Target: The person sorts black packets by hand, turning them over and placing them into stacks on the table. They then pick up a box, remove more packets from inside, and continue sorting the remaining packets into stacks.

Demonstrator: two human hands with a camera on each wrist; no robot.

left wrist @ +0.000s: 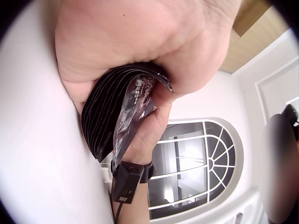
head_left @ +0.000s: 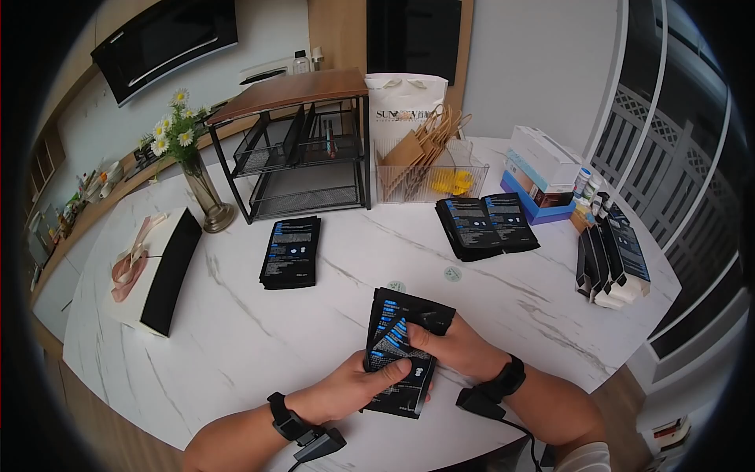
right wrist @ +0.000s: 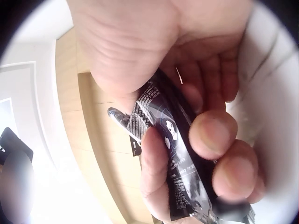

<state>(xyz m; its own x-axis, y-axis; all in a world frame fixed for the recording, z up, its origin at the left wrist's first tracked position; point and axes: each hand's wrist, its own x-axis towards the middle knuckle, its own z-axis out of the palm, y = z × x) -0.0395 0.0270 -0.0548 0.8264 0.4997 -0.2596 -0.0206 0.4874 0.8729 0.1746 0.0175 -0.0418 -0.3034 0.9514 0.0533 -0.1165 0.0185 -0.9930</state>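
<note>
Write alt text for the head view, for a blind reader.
Two hands, left and right, grip a stack of black printed pouches over a white marbled table. Behind them lie two more piles of such pouches, one left, one right, with a black mesh rack and a clear bin farther back.

Packets (head_left: pixel 399 352), frame centre: black, blue + white print. Tabletop (head_left: pixel 228 377): white, grey veins. Ribbon (head_left: pixel 130 271), left: pink.
</note>
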